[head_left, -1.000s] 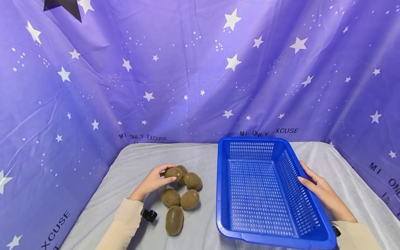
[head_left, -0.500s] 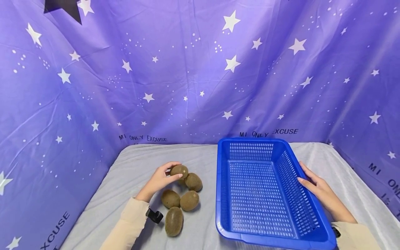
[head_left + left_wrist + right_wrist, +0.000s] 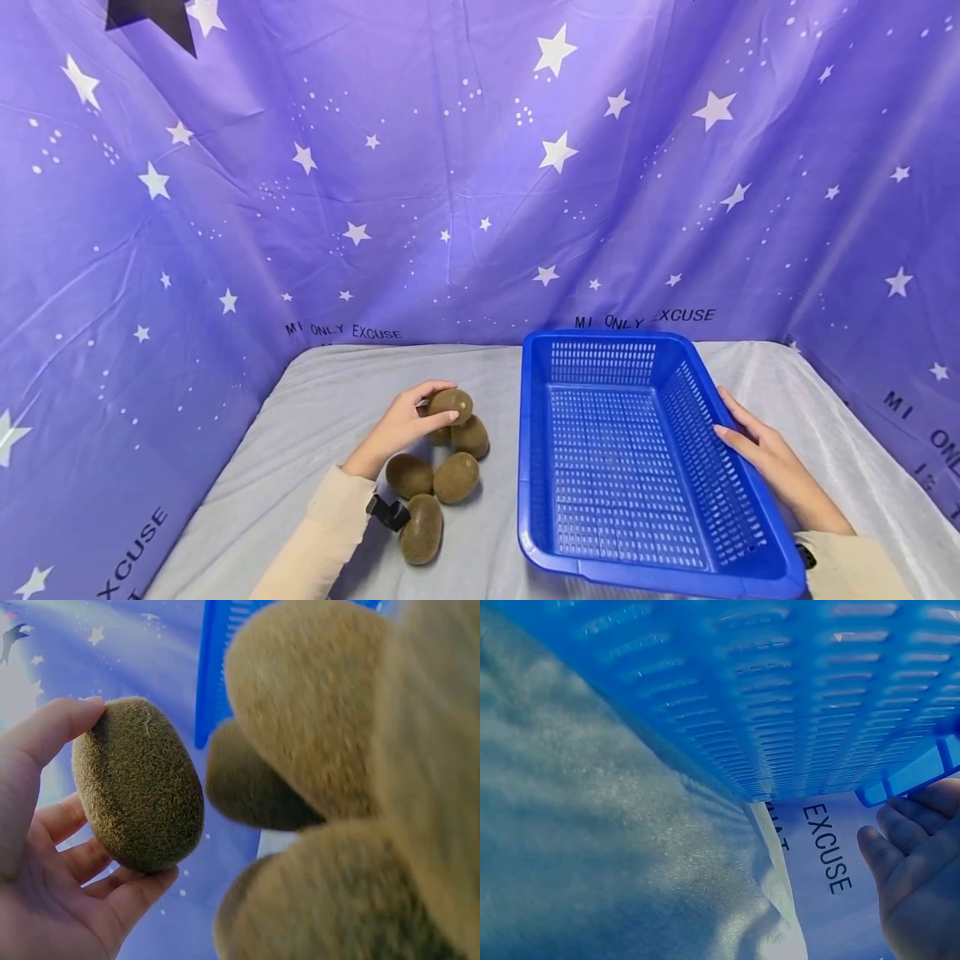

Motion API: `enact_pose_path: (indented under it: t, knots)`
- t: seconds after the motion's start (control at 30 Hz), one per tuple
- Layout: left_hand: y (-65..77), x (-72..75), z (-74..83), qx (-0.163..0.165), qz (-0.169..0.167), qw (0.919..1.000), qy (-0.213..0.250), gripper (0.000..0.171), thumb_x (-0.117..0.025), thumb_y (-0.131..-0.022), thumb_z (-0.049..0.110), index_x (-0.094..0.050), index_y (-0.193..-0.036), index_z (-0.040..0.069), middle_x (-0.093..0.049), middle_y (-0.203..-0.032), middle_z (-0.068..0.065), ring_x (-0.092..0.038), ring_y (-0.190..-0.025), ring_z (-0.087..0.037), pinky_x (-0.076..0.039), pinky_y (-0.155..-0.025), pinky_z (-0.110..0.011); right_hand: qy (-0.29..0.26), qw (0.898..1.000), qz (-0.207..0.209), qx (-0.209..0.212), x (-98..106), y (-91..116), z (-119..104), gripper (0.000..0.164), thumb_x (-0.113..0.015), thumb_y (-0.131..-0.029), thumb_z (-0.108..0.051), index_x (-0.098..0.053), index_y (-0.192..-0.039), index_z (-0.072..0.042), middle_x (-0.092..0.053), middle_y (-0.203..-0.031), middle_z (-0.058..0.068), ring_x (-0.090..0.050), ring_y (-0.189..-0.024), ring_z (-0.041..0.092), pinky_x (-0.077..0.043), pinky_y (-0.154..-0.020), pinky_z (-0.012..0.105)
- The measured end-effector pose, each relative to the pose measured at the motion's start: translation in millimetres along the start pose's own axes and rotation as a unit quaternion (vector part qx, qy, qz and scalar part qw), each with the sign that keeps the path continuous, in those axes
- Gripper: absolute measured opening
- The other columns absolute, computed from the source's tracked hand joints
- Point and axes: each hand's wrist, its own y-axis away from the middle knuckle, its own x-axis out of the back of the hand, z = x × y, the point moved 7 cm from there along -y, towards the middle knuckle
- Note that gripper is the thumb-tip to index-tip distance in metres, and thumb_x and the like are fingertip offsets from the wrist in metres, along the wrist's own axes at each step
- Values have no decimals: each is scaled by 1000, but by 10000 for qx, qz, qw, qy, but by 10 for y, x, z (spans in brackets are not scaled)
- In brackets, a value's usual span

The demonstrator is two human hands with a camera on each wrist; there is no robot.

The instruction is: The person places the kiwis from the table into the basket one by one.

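In the head view my left hand (image 3: 401, 425) grips a brown fuzzy kiwi (image 3: 452, 407), thumb on one side and fingers on the other. The left wrist view shows this kiwi (image 3: 142, 787) between thumb and fingertips, apart from the others. Just below it in the head view lies another kiwi (image 3: 470, 437), with one more partly hidden behind the held one. Several more, among them a kiwi (image 3: 456, 478) and the nearest kiwi (image 3: 422, 533), lie closer to me. My right hand (image 3: 780, 467) holds the right rim of a blue perforated basket (image 3: 529, 467), its fingers under the rim.
A grey cloth (image 3: 337, 375) covers the table. Purple star-printed curtains (image 3: 450, 167) enclose the back and sides. The basket stands right of the kiwis, nothing visible inside it. A black wrist strap device (image 3: 388, 512) on the left wrist overlaps the nearest kiwi.
My left hand has moved right and slightly away from me with the kiwi, passing above the far ones. The right hand and basket have stayed in place.
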Motion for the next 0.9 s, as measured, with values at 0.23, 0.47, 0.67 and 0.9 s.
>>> enact_pose_path:
  t: [0.23,0.47,0.67,0.9]
  knots:
    - [-25,-61,115,-81,2,9999,-89,41,-67,-85,4,-56,-123,-5,-61,-114,-21,-61,-96,-21,-51,-84,-30,-84,9999,-56,-22,-12,-19,-10,58,-35,-103,-17,-5,-151,-32,-37,-133,-18,-65,-97,18,-55,-72,49]
    - [-104,-132,209,-120,-49,9999,1,40,-67,-85,5,-57,-122,-3,-61,-116,-19,-59,-98,-22,-51,-83,-28,80,9998,-65,150,-26,-23,-32,59,-35,-103,-15,-3,-152,-27,-35,-134,-19,-62,-99,11,-56,-71,41]
    - [-191,-230,282,-158,-109,9997,146,40,-68,-84,6,-57,-122,-3,-62,-116,-18,-58,-100,-19,-51,-84,-28,45,9997,-56,244,-31,-29,-35,60,-35,-103,-13,-4,-152,-25,-36,-134,-21,-63,-97,10,-57,-69,40]
    - [-340,-379,210,-152,-185,9995,216,42,-69,-84,8,-57,-124,0,-62,-117,-16,-57,-102,-20,-49,-90,-37,47,9999,-9,135,-12,-13,-5,60,-35,-103,-13,-4,-152,-27,-31,-139,-19,-62,-98,8,-57,-70,38]
